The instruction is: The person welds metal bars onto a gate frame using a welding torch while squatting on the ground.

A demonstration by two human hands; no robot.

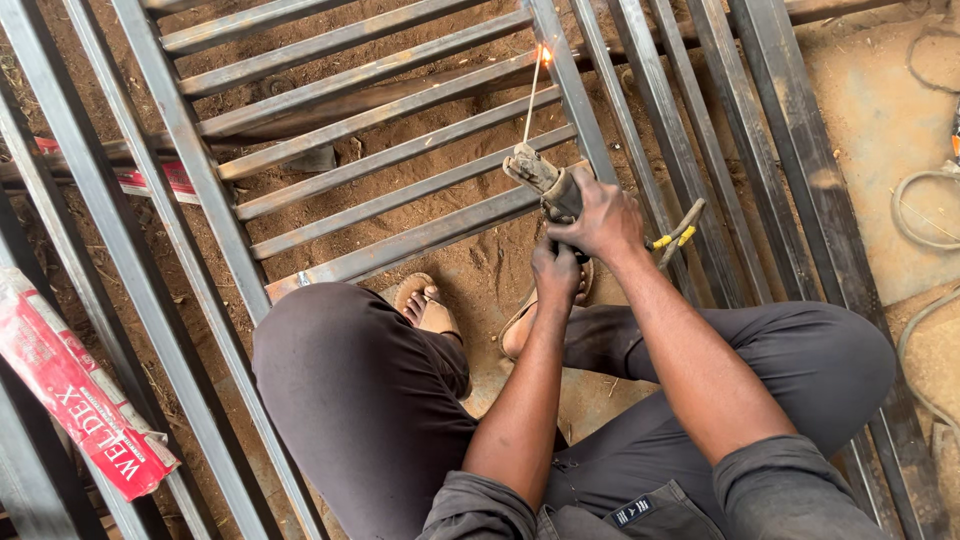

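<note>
I am gripping the electrode holder (545,180) at frame centre with both hands, right hand (605,220) above left hand (556,272). Its welding rod (531,100) is pointing steeply up-frame, glowing tip touching the steel gate frame (400,150).

Both arms reach forward, left hand (556,272) and right hand (603,218) clenched together.
</note>
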